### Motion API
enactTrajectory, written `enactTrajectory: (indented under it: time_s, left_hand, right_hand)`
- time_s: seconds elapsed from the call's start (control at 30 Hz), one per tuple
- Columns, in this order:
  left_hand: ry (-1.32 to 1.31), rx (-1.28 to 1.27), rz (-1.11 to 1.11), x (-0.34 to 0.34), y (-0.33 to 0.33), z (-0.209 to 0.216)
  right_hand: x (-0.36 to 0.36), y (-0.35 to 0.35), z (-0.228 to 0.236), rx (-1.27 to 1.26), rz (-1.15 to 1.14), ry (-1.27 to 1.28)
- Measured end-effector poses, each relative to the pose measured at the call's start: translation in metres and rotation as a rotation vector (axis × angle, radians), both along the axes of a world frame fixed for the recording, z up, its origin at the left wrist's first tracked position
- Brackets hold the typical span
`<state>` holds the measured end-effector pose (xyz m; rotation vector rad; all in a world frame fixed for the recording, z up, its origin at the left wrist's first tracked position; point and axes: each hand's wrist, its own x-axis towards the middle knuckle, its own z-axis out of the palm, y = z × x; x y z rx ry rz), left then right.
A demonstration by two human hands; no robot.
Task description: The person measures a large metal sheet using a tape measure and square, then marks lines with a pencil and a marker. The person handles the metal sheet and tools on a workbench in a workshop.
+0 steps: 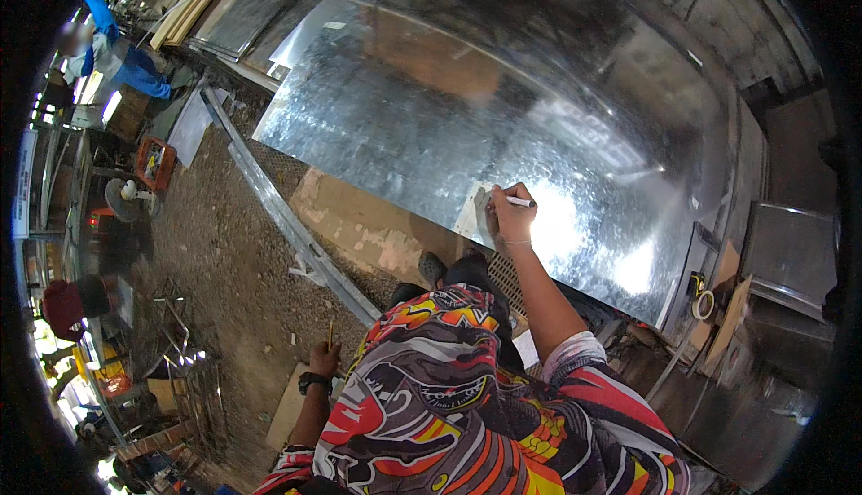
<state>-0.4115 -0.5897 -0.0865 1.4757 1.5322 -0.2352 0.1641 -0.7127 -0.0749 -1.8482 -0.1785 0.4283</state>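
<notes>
Holding a slim white pen (520,201), the right grip (514,218) is closed around it, over the near edge of a big shiny metal sheet (386,127). The sheet lies flat up ahead and stretches off to the right. A pale flat piece (469,214) shows at that near edge, just beside the right grip; what it is, is hard to tell. The left grip (324,358) is down low, well apart from the sheet, closed around a thin yellow stick (330,334).

The pen looks light and stiff, so a soft pinch near its writing end should do. The sheet looks smooth and thin, so it may slide, and its middle may wobble when lifted. Being so wide, it is likely heavy. The best hold is probably on 2 edges across from each other. Those edges could be sharp, and the shiny face could scratch.
</notes>
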Motion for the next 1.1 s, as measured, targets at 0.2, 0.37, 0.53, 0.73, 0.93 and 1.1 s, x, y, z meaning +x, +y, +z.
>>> enactTrajectory:
  time_s: [0.2, 0.37, 0.53, 0.73, 0.93, 1.1]
  left_hand:
    - [0.087, 0.025, -0.068, 0.018, -0.007, 0.030]
    - [0.163, 0.037, -0.118, 0.040, -0.010, 0.063]
    - [0.182, 0.029, -0.121, 0.027, -0.013, 0.045]
    - [0.088, 0.002, -0.003, -0.004, -0.013, -0.006]
    - [0.279, 0.017, -0.157, 0.064, -0.001, 0.065]
    - [0.141, 0.033, -0.111, 0.022, -0.003, 0.021]
  right_hand:
    - [-0.011, 0.019, 0.026, 0.059, 0.024, -0.006]
    - [-0.013, 0.021, 0.033, 0.013, 0.006, -0.033]
    - [-0.014, 0.020, 0.024, 0.030, 0.027, -0.027]
    - [-0.028, -0.001, 0.001, -0.117, 0.118, -0.016]
    - [-0.045, -0.018, 0.004, -0.167, 0.144, -0.091]
    - [-0.057, -0.008, 0.016, -0.038, 0.138, -0.062]
